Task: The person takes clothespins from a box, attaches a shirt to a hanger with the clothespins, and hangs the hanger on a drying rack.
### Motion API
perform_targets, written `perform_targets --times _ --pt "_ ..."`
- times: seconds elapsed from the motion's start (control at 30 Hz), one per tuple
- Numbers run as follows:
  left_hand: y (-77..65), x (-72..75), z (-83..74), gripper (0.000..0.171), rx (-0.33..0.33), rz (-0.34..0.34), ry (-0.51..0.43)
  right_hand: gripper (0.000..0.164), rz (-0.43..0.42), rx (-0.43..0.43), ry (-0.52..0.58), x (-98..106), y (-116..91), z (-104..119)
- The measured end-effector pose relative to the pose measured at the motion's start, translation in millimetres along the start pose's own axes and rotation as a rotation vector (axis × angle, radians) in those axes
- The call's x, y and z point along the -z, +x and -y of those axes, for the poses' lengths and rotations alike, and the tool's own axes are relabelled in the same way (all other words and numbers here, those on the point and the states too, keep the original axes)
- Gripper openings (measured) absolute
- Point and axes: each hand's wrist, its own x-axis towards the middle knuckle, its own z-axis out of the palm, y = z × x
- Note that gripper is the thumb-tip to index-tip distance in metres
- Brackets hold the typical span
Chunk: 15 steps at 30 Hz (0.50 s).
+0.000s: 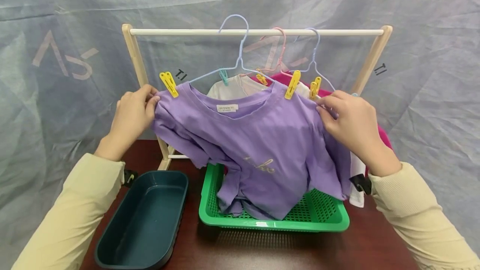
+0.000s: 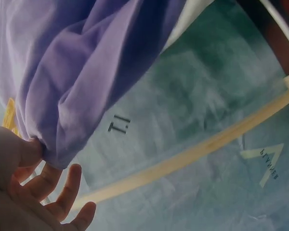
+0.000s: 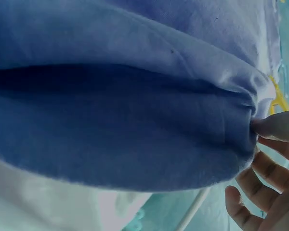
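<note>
A purple T-shirt (image 1: 270, 149) hangs on a light blue wire hanger (image 1: 240, 51), whose hook overlaps the white rod of a rack (image 1: 180, 32). Yellow clothespins grip the shirt at both shoulders, one clothespin (image 1: 169, 85) on the left and another clothespin (image 1: 292, 84) on the right. My left hand (image 1: 133, 111) pinches the left shoulder by the sleeve between thumb and index finger, other fingers loose in the left wrist view. On the opposite side my right hand (image 1: 352, 122) pinches the sleeve top (image 3: 250, 122). The shirt's lower part droops over a green basket (image 1: 273, 223).
Behind the shirt hang a white garment (image 1: 230, 88) on a pink hanger (image 1: 282, 49) and a magenta garment (image 1: 384, 136), with another blue hanger (image 1: 315, 49) and several clothespins. A dark teal tray (image 1: 146, 216) stands at the left on the brown table (image 1: 225, 253).
</note>
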Motion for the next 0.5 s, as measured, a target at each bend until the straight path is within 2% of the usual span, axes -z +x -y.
perform_targets --times 0.23,0.5 --pt "21.1 4.6 7.5 0.022 0.050 -0.007 0.005 0.010 0.106 -0.072 0.019 -1 27 8" --pt "34.6 1.9 15.6 0.029 0.120 0.068 0.016 0.013 0.169 -0.118 0.005 -12 44 9"
